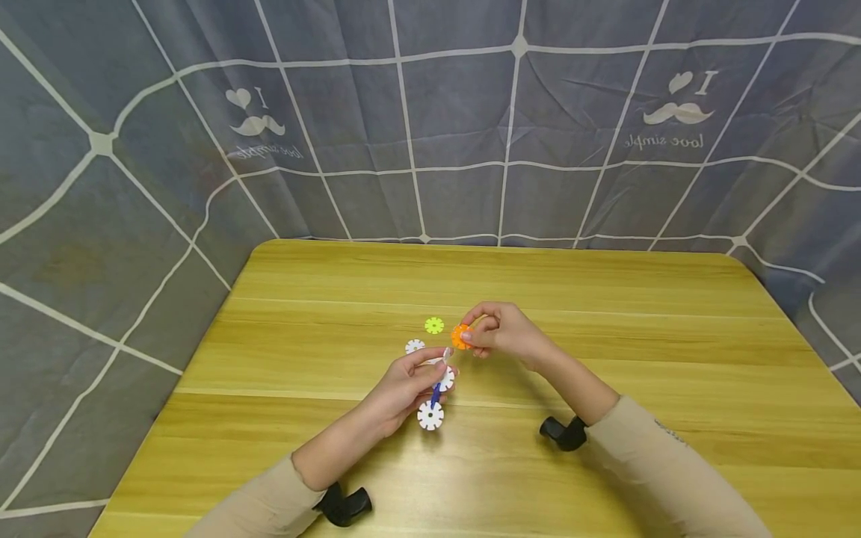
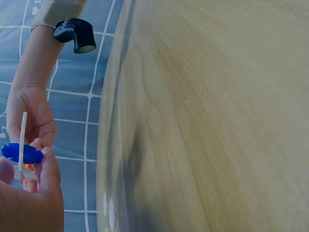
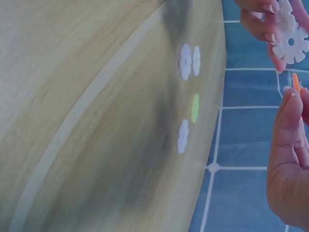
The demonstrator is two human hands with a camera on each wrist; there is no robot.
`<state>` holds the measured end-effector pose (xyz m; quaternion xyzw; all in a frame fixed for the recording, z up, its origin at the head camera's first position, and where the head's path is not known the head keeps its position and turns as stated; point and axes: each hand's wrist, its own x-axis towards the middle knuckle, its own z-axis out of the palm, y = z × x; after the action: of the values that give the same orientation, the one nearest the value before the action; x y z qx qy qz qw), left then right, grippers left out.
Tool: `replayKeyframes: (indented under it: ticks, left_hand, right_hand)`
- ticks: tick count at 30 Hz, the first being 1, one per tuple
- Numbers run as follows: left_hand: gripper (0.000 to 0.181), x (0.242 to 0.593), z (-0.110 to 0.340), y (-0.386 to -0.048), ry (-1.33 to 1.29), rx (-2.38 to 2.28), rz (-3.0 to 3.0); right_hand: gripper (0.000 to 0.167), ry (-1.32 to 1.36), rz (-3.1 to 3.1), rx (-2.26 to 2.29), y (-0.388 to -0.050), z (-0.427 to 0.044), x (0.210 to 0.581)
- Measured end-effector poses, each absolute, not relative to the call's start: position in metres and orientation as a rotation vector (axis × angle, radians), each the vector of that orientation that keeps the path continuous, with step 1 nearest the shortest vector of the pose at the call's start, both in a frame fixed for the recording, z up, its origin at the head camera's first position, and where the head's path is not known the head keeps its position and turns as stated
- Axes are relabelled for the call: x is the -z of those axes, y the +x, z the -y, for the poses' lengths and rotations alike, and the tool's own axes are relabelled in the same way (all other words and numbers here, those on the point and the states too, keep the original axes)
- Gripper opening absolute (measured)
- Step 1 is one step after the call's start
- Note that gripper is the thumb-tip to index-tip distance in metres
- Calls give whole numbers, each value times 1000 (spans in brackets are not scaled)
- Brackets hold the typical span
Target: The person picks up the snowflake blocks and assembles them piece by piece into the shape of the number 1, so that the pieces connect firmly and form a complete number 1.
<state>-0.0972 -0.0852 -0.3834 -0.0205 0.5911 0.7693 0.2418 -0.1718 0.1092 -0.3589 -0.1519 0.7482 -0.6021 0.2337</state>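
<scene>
My left hand [image 1: 403,392] holds a joined piece of notched plastic snowflake discs. White discs [image 1: 430,415] and a blue disc [image 1: 436,394] are slotted together in it, the blue one edge-on between white ones. In the left wrist view the blue disc [image 2: 31,154] crosses a thin white disc [image 2: 22,137]. Just to the right, my right hand [image 1: 507,332] pinches an orange snowflake disc [image 1: 459,338] between thumb and fingers. A small gap separates the orange disc [image 3: 295,82] from the white disc [image 3: 291,44] of the held piece in the right wrist view.
Beyond the hands, a yellow-green disc [image 1: 434,326] and a white disc [image 1: 415,346] lie on the wooden table [image 1: 639,314]. More loose white discs [image 3: 182,136] show in the right wrist view. A grey checked cloth [image 1: 457,112] hangs behind the table. Each wrist carries a black mount [image 1: 563,433].
</scene>
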Motion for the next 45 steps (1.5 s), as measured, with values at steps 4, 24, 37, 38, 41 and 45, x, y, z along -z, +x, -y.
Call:
replayKeyframes:
  ticks: [4,24,37,38,41,45]
  left_hand:
    - [43,384,85,-97,-41,-2105,-1624]
    - [42,387,86,-95,28,-2095,-1655]
    - [38,390,85,-91,18,-2090,-1754]
    - [38,389,85,-91,12,-2093,-1757]
    - [39,389,84,-90,6,-2104,-1770]
    - [40,389,84,-90,11,-2119,-1769]
  right_hand:
    - [22,-408,-2029,1664,-170,-108,355]
    - [18,-443,-1990,1638,-164,-102,354]
    - [10,-509,-1933,1627,-158,-101,353]
    - [10,-506,-1934,1632,-157,-101,353]
    - [10,-504,-1946,1644,-155,-100,353]
    - [11,-504,-1962,1656,-154,-99,353]
